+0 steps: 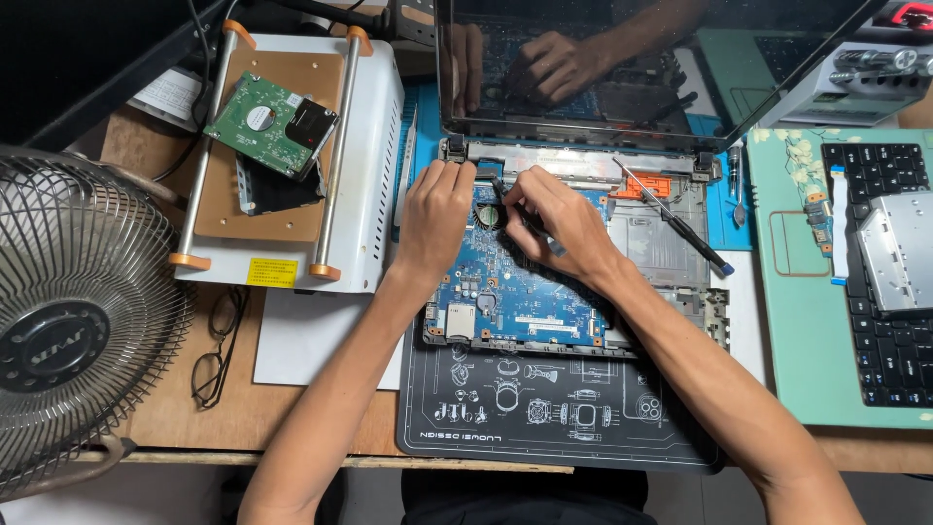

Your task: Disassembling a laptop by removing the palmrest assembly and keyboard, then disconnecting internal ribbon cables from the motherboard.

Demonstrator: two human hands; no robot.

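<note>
An opened laptop base lies on a dark work mat, its blue motherboard bare and its screen tilted up at the back. My left hand rests on the board's upper left corner, fingertips at the hinge edge. My right hand pinches a thin black tool whose tip touches the board near a round coin cell. A black screwdriver with a blue end lies across the base to the right.
A white box-shaped machine at the left carries a green hard drive. A fan stands at the far left, eyeglasses beside it. On a green mat at the right lie a keyboard and a silver optical drive.
</note>
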